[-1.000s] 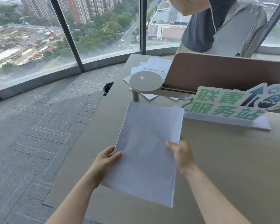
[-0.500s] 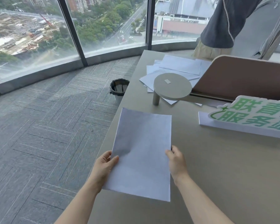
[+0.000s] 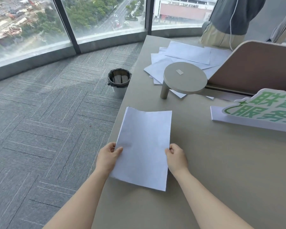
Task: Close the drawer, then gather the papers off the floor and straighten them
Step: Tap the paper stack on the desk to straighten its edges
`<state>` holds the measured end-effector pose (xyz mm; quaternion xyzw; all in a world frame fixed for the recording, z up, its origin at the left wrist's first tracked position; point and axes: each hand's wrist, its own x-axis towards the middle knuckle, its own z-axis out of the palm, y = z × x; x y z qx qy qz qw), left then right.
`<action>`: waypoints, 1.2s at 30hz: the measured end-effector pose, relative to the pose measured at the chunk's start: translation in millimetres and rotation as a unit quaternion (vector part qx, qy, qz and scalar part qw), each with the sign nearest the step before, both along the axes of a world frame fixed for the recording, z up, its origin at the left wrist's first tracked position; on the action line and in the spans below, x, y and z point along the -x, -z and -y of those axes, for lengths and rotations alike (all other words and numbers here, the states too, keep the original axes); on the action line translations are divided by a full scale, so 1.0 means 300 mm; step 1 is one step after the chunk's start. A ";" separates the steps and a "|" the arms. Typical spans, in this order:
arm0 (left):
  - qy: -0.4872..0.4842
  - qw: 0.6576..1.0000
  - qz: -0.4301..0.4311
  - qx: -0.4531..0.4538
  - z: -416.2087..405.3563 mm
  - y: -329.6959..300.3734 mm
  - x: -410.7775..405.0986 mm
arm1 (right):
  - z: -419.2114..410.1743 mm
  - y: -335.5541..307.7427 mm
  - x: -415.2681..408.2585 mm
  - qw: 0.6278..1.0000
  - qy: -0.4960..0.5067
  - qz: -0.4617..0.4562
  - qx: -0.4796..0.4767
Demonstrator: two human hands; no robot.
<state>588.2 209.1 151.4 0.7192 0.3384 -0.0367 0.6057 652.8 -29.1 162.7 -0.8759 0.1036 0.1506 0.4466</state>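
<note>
My left hand (image 3: 108,157) and right hand (image 3: 176,157) pinch the papers (image 3: 143,147), long axis pointing toward the stool (image 3: 184,78).

Paper stack (image 3: 144,146) lower, nearer desk edge (image 3: 120,113)

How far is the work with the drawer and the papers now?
No papers show on the visible carpet, so the gathering looks done. The left hand and right hand pinch the stack of papers over the desk; its top edge is uneven, so straightening remains. No drawer is in view.
</note>
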 end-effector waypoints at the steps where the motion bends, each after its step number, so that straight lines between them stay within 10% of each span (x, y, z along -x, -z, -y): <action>1: 0.002 1.000 -0.006 -0.010 0.001 0.002 -0.006 | -0.002 0.006 -0.004 1.000 0.000 0.000 0.007; 11: 0.049 0.981 -0.052 -0.178 0.029 -0.009 -0.031 | -0.003 0.028 -0.027 0.999 0.001 -0.004 0.049; 36: 0.043 0.975 -0.075 -0.206 0.020 0.017 -0.070 | -0.010 0.029 -0.021 0.992 -0.008 -0.016 0.127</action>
